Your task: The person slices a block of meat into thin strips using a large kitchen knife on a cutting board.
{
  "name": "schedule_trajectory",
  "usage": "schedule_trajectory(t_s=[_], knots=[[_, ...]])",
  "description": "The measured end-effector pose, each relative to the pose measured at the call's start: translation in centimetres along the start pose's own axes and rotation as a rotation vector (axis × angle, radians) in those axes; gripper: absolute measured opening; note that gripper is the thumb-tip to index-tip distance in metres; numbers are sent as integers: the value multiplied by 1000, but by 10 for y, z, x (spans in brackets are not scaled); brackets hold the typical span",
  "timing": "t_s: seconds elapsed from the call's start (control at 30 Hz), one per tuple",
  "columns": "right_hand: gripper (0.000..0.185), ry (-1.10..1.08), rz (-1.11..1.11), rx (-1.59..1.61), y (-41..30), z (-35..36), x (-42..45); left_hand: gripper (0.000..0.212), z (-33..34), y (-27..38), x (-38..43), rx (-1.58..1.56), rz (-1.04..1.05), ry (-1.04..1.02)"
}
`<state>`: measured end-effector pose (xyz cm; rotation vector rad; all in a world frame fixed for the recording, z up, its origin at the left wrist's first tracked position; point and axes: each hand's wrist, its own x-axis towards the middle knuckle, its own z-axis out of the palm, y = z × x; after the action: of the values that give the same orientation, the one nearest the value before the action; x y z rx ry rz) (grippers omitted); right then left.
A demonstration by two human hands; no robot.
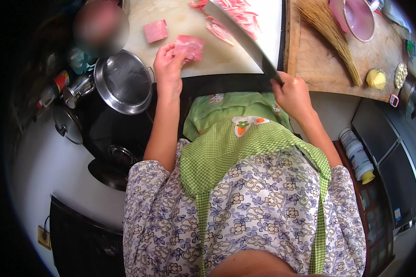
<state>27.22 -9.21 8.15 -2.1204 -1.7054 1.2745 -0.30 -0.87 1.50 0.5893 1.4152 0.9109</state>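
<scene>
My left hand [171, 59] grips a flat pink slab of raw meat [190, 46] by its near left side, over a white cutting board [235, 64]. Just beyond it on the board lies a smaller block of pink meat [156, 31]. My right hand [293, 91] is closed around the handle of a long-bladed knife [242, 38]. Its blade slants up and to the left, across a heap of thin meat strips [244, 17] at the far side of the board. The knife's far tip is near the top edge of the view.
A steel basin [123, 83] stands left of the board, beside a dark stove [114, 135] and a glass lid [67, 124]. At right, a wooden board [319, 65] bears a straw whisk broom [332, 45], a pink plastic vessel [358, 19] and a yellow ball-shaped item [376, 79].
</scene>
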Motion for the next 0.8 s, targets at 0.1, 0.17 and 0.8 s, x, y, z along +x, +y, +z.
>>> schedule_trajectory(t_s=[0.1,0.17,0.8], knots=[[9,-138,-48,-177,-11,7,13,28,-18,3,-9,-27,-68,52],[9,-186,-65,-250,-12,8,21,30,-20,-3,-10,-41,-86,52],[25,274,-627,-424,-26,-39,63,28,72,86,-27,872,690,-747]])
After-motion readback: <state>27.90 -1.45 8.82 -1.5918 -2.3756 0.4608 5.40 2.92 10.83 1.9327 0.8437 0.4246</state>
